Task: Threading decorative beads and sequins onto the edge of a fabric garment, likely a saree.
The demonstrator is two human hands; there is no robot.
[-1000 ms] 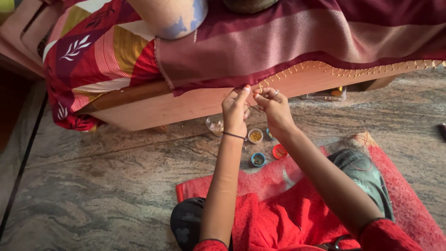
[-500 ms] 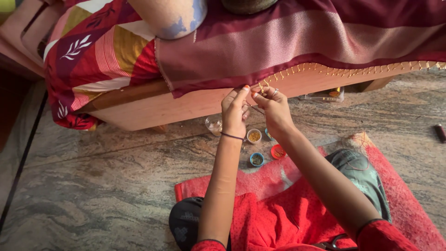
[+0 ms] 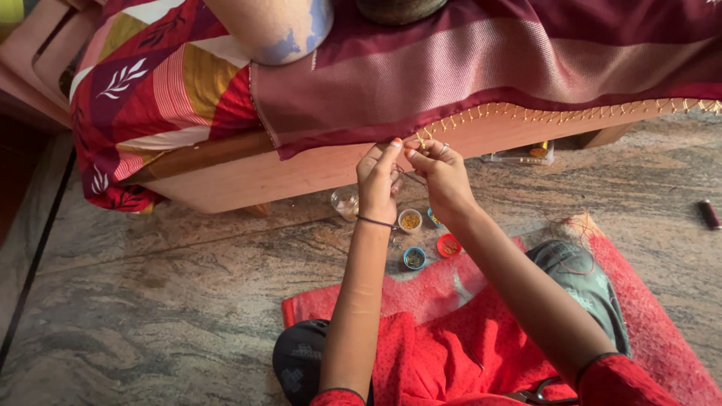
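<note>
A maroon cloth (image 3: 481,68) with a paler striped band hangs over the edge of a wooden bed. Along its lower hem runs a row of small gold beads and tassels (image 3: 571,113). My left hand (image 3: 378,180) pinches the hem where the bead row ends. My right hand (image 3: 442,174), a ring on one finger, pinches the same spot from the right, with a thin needle or thread between the fingers. Below the hands, several small bead pots (image 3: 410,221) stand on the floor, one blue-rimmed (image 3: 414,258), one red (image 3: 449,245).
A wooden bed frame (image 3: 248,177) runs across the view with a patterned red bedspread (image 3: 150,90) at left. A red mat (image 3: 654,301) lies on the stone floor (image 3: 150,301). A clear box (image 3: 523,154) sits under the bed, a dark spool (image 3: 710,213) at far right.
Both hands stay at the hem; the fingers shifted slightly as they work the same spot on the beaded edge.
</note>
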